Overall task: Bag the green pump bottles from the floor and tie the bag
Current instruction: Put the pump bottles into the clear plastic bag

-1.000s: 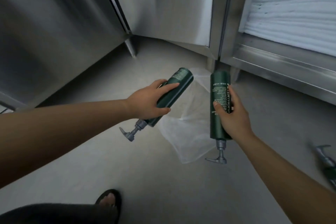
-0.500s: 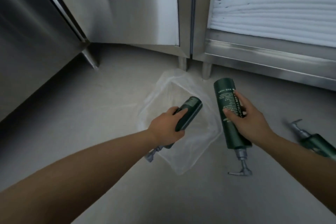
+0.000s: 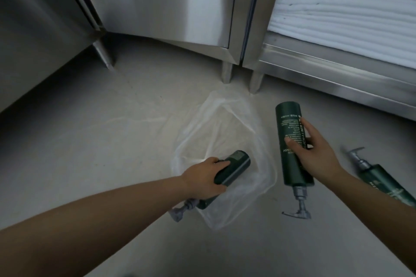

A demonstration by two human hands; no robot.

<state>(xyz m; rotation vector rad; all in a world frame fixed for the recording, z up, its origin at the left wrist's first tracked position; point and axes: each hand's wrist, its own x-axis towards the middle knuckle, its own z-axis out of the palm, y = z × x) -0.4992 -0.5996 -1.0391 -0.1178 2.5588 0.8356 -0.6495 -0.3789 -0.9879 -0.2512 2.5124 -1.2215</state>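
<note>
A: Forearms reach in from the near edge, one from the left, one from the right. What does each hold?

B: The left hand is clenched around a green pump bottle, gripping its body low down. The grey pump head sticks out toward the near left, below the wrist. The bottle's flat base points away, over the bag.

A: And the bag?

B: A clear plastic bag lies crumpled on the pale floor, its mouth loosely open. The left-hand bottle sits over its near part; whether it rests on the plastic or hangs just above it, I cannot tell.

A: The other side?

B: The right hand grasps a second green bottle around the middle, fingers wrapped over the white lettering. It is held base away, pump toward the near edge, just right of the bag and outside it.

A: Anything left on the ground?

B: A third green bottle lies on its side at the right, partly behind the right forearm, its pump aimed toward the far left. It is apart from the bag.

A: Beyond that?

B: Stainless steel cabinets on short legs fill the far side and the left. At the far right, an open metal shelf carries a stack of folded white linen.
</note>
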